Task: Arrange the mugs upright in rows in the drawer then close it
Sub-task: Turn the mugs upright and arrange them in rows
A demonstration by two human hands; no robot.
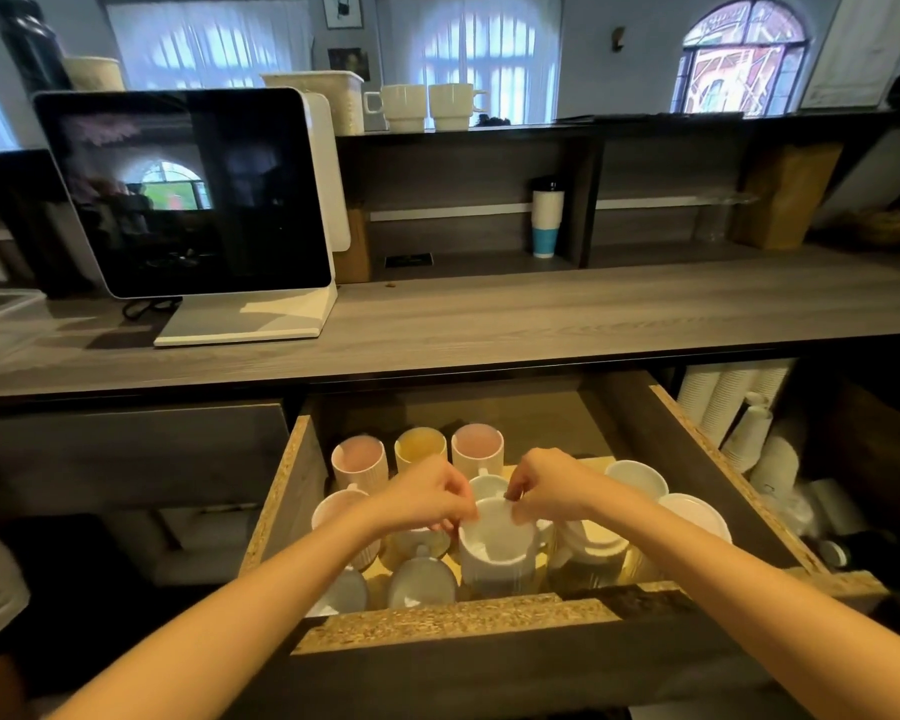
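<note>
The wooden drawer (276, 506) stands pulled out under the counter. At its back stand three upright ribbed mugs: a pink mug (358, 462), a yellow mug (420, 448) and a second pink mug (478, 447). In the middle, a white ribbed mug (497, 550) sits upright; my left hand (427, 498) and my right hand (546, 491) both pinch its rim from either side. More white mugs (637, 478) and plates (694, 514) lie on the right. Glass or grey cups (421, 582) stand at the front left.
The grey wooden counter (541, 324) runs above the drawer, with a dark screen on a white stand (188, 194) at left. Two white mugs (427, 106) sit on the top shelf. Stacks of paper cups (733, 407) fill the compartment to the right of the drawer.
</note>
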